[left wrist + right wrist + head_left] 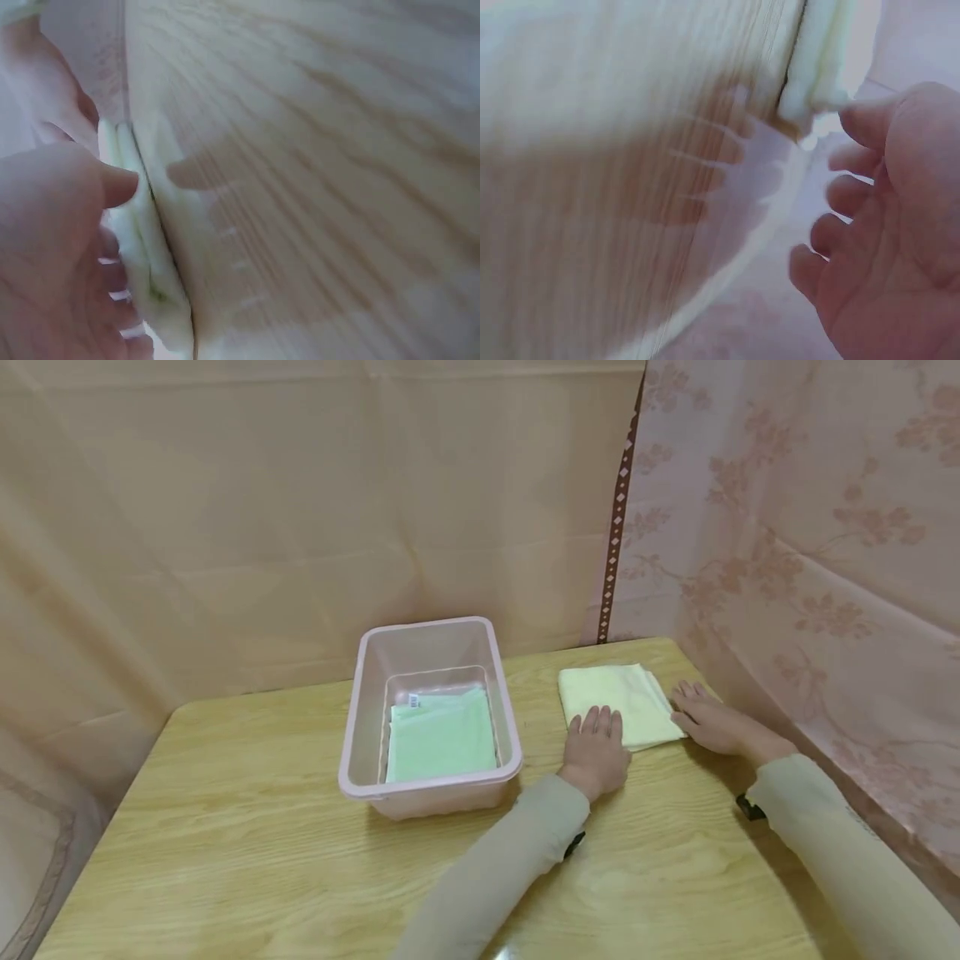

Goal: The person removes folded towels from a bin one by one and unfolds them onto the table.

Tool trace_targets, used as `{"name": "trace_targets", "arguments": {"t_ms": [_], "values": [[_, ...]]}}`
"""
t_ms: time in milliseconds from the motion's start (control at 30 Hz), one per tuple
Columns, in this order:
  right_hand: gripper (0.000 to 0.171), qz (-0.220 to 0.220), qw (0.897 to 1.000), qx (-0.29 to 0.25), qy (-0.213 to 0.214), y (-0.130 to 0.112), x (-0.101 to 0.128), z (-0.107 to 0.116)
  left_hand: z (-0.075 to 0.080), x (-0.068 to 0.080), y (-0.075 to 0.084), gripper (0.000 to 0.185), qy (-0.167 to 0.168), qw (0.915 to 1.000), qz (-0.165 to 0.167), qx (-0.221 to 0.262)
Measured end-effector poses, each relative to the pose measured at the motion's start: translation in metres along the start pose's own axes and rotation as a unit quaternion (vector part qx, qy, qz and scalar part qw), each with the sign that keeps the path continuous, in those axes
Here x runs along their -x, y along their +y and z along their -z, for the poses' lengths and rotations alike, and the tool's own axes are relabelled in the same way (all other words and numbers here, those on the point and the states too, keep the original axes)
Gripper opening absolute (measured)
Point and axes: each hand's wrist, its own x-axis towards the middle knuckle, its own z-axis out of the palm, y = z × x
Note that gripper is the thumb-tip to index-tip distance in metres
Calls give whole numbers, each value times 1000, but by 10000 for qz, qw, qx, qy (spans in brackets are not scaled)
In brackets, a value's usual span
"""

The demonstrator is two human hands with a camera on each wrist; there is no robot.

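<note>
The folded yellow cloth (618, 712) lies flat just ahead of both hands, its long axis running left to right, with the left hand (596, 752) resting open-fingered on its near edge and the right hand (708, 720) flat against its right side.

Bare wooden table (247, 860) open across the whole left and near side, with free passage there. Pink plastic bin (360, 735) standing mid-table, walls upright, folded green cloths (441, 739) lying flat in its bottom, room above them. Narrow strip of bare wood between bin and folded yellow towel (611, 689). Tight on the right: floral curtain (810, 568) close behind the towel's far and right edges. Plain drape (225, 527) closing off the back.
</note>
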Motion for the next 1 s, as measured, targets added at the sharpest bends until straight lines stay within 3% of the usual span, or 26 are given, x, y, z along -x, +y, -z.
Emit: {"name": "trace_targets", "arguments": {"t_ms": [167,267,533,633,833,1000], "values": [[67,-25,9999,-134,-102,1,18,-5,0,-16,7,65,395,9965,-726,-158],[66,-16,10000,-6,-90,1,23,-10,1,-24,11,65,420,9945,-898,-337],[71,-339,9993,94,107,-4,24,-22,-3,-33,23,61,136,9993,-350,13],[69,-225,9993,104,290,-6,22,-25,-2,-33,25,59,119,9997,-221,-15],[68,-193,9981,187,548,-9,18,-26,3,-36,24,56,36,9997,-101,201],[71,-522,9970,296,493,-9,16,-26,1,-39,26,56,115,9986,-108,500]]}}
